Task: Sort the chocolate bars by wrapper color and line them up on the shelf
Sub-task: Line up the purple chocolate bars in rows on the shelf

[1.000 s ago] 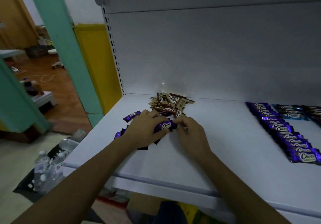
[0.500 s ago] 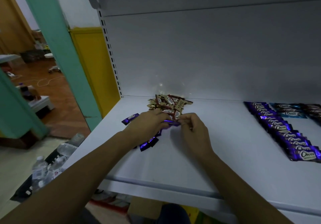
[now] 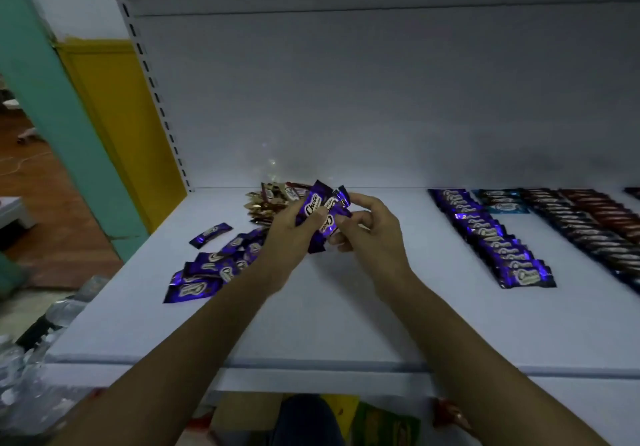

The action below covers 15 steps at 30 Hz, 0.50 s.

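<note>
A small bunch of purple bars [image 3: 319,211] is held up just above the shelf [image 3: 346,314], in front of a heap of gold and brown bars [image 3: 272,200]. The left hand [image 3: 289,226] grips the bunch from the left, its fingers [image 3: 313,220] curled round the wrappers. The right hand [image 3: 375,238] pinches the bunch's right edge between thumb and forefinger, its other fingers loosely bent. More loose purple bars [image 3: 211,272] lie scattered on the shelf under the left forearm, and a single purple bar [image 3: 210,235] lies apart from them. Well to the right runs a purple row [image 3: 491,238], then blue bars [image 3: 502,200] and dark brown rows [image 3: 588,227]. Water bottles [image 3: 20,376] lie below on the left.
</note>
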{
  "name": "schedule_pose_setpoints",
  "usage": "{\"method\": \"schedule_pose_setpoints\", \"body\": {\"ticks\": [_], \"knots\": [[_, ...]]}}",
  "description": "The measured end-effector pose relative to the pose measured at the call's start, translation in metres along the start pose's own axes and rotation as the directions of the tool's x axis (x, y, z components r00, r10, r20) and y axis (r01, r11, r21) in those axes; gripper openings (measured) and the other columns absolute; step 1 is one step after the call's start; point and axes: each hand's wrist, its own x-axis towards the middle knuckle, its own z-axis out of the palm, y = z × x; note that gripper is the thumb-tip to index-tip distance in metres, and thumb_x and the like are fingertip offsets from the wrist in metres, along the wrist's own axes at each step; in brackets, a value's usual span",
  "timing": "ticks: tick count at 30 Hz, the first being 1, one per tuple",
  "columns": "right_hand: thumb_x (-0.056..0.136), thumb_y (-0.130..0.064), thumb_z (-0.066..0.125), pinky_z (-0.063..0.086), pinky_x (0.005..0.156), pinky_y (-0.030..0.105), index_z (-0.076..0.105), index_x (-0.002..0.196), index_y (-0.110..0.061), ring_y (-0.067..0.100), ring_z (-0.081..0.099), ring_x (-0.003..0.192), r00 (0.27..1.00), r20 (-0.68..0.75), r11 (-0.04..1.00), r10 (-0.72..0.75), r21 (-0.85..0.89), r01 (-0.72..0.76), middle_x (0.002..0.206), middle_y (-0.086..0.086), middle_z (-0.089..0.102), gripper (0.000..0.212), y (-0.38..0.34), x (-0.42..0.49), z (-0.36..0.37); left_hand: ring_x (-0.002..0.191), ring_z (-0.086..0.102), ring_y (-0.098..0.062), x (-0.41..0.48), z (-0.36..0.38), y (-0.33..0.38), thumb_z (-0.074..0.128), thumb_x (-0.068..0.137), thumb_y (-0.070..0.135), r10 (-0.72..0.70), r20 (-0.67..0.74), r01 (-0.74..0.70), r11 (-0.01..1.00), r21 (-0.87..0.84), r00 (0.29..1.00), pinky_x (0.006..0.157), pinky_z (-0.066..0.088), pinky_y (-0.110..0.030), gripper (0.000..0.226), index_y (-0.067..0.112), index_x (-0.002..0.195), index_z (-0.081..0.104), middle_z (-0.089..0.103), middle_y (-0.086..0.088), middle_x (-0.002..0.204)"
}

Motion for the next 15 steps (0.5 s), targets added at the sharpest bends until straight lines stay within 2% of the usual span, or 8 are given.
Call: {"method": "schedule_pose_setpoints", "body": {"ticks": [2,4,6,8,11,13,15], "knots": [[0.089,0.002,0.056,0.053,0.054,0.024,0.055,0.119,-0.011,0.011,0.063,0.056,0.999,-0.038,0.999,0.001,-0.033,-0.002,0.071,0.005,0.063,0.033,-0.001,0.000,-0.017,0.083,0.067,-0.016,-0.004,0.024,0.003,0.053,0.097,0.020,-0.116,0.031,0.120,0.966,-0.231,0.993,0.074,0.053,-0.032,0.018,0.019,0.112,0.064,0.070,-0.004,0.096],[0.089,0.002,0.056,0.057,0.062,0.035,0.054,0.120,-0.010,0.018,0.064,0.062,0.998,-0.065,0.995,0.005,-0.099,-0.012,0.070,0.004,0.062,0.033,-0.001,0.001,-0.031,0.076,0.064,-0.014,-0.004,0.043,0.005,0.049,0.099,0.024,-0.154,0.054,0.163,0.946,-0.282,0.987,0.063,0.052,-0.027,0.015,0.023,0.099,0.064,0.068,-0.002,0.088],[0.089,0.000,0.057,0.058,0.068,0.040,0.050,0.123,-0.013,0.022,0.065,0.067,0.997,-0.082,0.987,0.013,-0.157,-0.026,0.074,0.004,0.062,0.037,-0.002,0.001,-0.045,0.069,0.060,-0.015,-0.004,0.058,0.000,0.047,0.101,0.026,-0.145,0.088,0.162,0.958,-0.237,0.986,0.050,0.046,-0.022,0.017,0.018,0.099,0.062,0.066,-0.004,0.084],[0.090,0.000,0.055,0.058,0.068,0.037,0.047,0.123,-0.019,0.022,0.067,0.069,0.992,-0.126,0.983,0.000,-0.181,-0.022,0.079,0.005,0.061,0.038,-0.004,0.002,-0.061,0.065,0.059,-0.013,-0.002,0.071,-0.003,0.046,0.101,0.024,-0.137,0.090,0.155,0.959,-0.238,0.986,0.046,0.043,-0.020,0.016,0.014,0.103,0.060,0.065,-0.006,0.086],[0.090,-0.001,0.055,0.056,0.061,0.035,0.053,0.100,-0.022,0.022,0.067,0.064,0.983,-0.182,0.970,-0.009,-0.242,-0.036,0.079,0.006,0.061,0.024,-0.005,0.000,-0.085,0.062,0.060,-0.005,0.002,0.080,-0.001,0.050,0.099,0.019,-0.095,0.019,0.097,0.975,-0.201,0.995,0.047,0.047,-0.018,0.011,0.011,0.100,0.058,0.061,-0.002,0.081],[0.086,-0.003,0.059,0.053,0.057,0.035,0.053,0.083,-0.024,0.023,0.066,0.062,0.985,-0.166,0.894,-0.041,-0.446,-0.038,0.075,0.006,0.063,0.022,0.000,0.001,-0.097,0.060,0.060,0.000,0.005,0.081,-0.004,0.052,0.098,0.016,-0.006,-0.001,0.006,0.995,-0.099,1.000,0.047,0.048,-0.016,0.008,0.009,0.102,0.056,0.060,0.000,0.079],[0.084,-0.006,0.061,0.052,0.064,0.038,0.053,0.081,-0.021,0.025,0.064,0.069,0.990,-0.120,0.772,-0.069,-0.635,-0.024,0.078,0.005,0.064,0.017,0.006,0.003,-0.104,0.063,0.064,-0.001,0.005,0.077,-0.010,0.055,0.096,0.015,0.020,0.002,-0.019,0.998,-0.052,1.000,0.048,0.048,-0.015,0.007,0.011,0.102,0.054,0.062,-0.003,0.083]]}}
